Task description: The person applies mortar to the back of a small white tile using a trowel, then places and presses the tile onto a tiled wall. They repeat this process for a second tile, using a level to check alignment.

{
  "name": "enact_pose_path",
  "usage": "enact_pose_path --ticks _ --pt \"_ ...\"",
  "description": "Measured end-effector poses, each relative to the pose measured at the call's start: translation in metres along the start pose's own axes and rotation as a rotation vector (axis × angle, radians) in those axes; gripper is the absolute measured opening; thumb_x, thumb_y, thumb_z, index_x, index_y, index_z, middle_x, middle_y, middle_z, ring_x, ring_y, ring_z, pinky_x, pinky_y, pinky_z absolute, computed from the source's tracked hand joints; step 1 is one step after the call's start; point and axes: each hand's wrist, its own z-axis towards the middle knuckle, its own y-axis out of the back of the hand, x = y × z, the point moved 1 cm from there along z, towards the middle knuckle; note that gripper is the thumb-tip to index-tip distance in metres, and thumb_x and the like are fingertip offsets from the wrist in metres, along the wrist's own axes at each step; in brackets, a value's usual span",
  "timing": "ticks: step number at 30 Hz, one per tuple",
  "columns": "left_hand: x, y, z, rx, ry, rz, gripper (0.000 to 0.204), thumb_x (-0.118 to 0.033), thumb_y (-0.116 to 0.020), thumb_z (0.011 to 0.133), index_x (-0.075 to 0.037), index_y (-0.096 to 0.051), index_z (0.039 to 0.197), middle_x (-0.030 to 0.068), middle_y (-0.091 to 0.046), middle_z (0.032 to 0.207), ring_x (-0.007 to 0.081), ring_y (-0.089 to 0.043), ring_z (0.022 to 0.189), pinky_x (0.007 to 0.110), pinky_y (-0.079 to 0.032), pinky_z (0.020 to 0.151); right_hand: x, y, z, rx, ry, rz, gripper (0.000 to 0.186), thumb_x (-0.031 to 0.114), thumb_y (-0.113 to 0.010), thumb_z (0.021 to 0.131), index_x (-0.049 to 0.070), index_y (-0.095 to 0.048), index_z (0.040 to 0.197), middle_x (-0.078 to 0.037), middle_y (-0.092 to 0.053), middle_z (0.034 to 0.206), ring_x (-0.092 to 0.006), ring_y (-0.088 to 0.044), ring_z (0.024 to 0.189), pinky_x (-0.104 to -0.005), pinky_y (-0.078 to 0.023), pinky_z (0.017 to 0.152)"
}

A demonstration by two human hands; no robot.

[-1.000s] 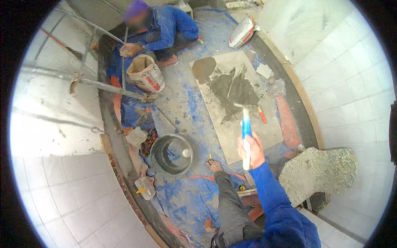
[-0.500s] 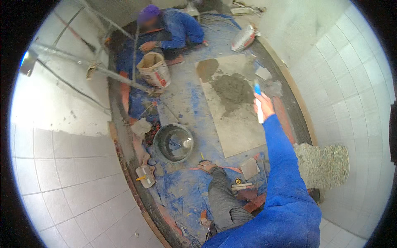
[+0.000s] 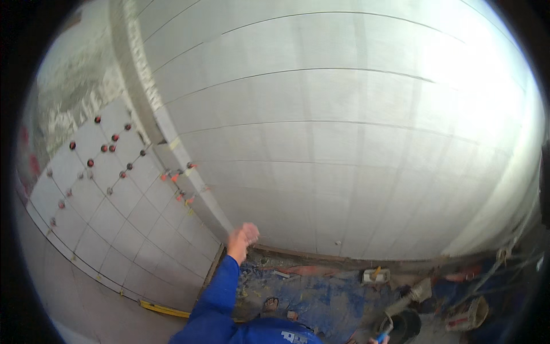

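Note:
My left hand (image 3: 243, 238) is raised in front of the corner where two tiled walls meet. Motion smears its fingers, so whether they are open or closed is unclear. At the lower edge shows a small part of my right hand (image 3: 378, 340), closed round a blue-and-white brush (image 3: 387, 330); the brush points up, just in front of a dark round bucket (image 3: 405, 325). Several red and black tile levelling clips (image 3: 109, 148) stand on the joints of the left tiled wall (image 3: 127, 210), beyond my left hand.
A yellow spirit level or straight bar (image 3: 164, 309) lies along the foot of the left wall. Blue sheeting (image 3: 326, 292) covers the floor. A trowel-like tool with a yellow handle (image 3: 376, 276) lies by the far wall; a paper sack (image 3: 467, 314) and scaffold poles (image 3: 504, 252) are at right.
My view has swung from the floor and the crouching co-worker to the tiled walls. My left arm has come into view, raised; my right hand with the brush now sits at the lower edge.

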Motion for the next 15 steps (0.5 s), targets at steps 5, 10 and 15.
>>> enact_pose_path --ticks 5,10,15 --pt "-0.185 0.090 0.081 -0.432 -0.745 0.399 0.028 -0.024 -0.061 0.105 0.001 -0.069 0.112 0.0060 -0.070 0.100 0.0191 -0.062 0.084 0.036 -0.051 0.078 0.130 -0.254 0.014 0.490 0.137 0.196 0.048 0.019 -0.072 0.091 -0.005 -0.058 0.130 -0.002 -0.062 0.091 -0.0139 -0.057 0.079 -0.0289 -0.048 0.067" --pt "-0.326 0.132 0.152 -0.748 -1.236 0.385 0.015 -0.009 -0.073 0.094 -0.003 -0.071 0.108 0.0076 -0.064 0.098 0.0182 -0.057 0.078 0.034 -0.049 0.073 0.286 -0.461 -0.053 0.779 0.434 0.106 0.061 0.027 -0.077 0.090 -0.006 -0.049 0.133 -0.014 -0.062 0.091 -0.0167 -0.056 0.056 -0.0279 -0.044 0.046" --pt "-0.384 0.129 0.195 -0.768 -1.281 0.478 0.016 -0.011 -0.076 0.093 -0.004 -0.071 0.107 0.0059 -0.063 0.098 0.0164 -0.056 0.076 0.033 -0.047 0.068 0.418 -0.583 -0.110 0.723 0.790 -0.423 0.055 0.011 -0.072 0.092 -0.005 -0.052 0.141 -0.009 -0.065 0.087 -0.0131 -0.061 0.070 -0.0280 -0.051 0.061"
